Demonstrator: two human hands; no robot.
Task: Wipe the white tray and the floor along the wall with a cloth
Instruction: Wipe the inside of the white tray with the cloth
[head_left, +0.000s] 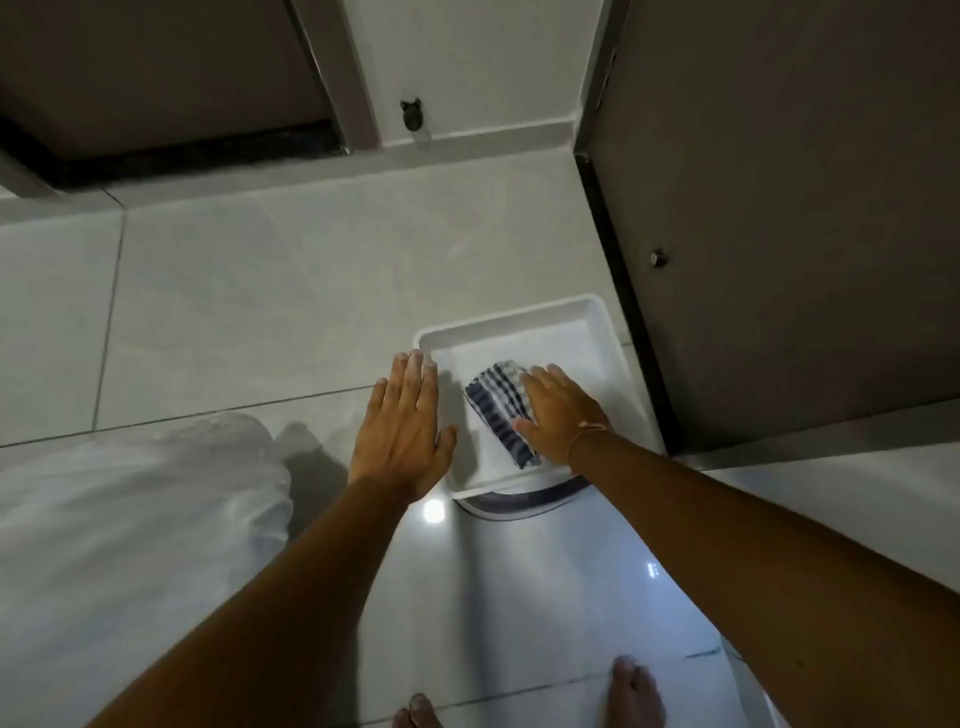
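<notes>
Dim, soft focus, floor (311, 291) glare

The tray (524, 322) is set on the floor (260, 291) beside the door (779, 208), the cloth (496, 402) laid inside it under the right hand (563, 415), the left hand (402, 431) at its left rim.

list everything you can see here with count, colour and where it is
white tray: one, white, on the floor beside the dark door
cloth: one, blue and white checked, folded, inside the tray under the right hand
round object: one, white and grey, poking out from under the tray's near edge; what it is cannot be told
floor: pale glossy tiles
door: one, dark brown, right side, with a small metal stud
door stopper: one, dark, low on the white wall at the top
white fabric: one bundle, lower left
left hand: flat, at the tray's left rim
right hand: flat, pressing the cloth
feet: two, bare, bottom edge
</notes>
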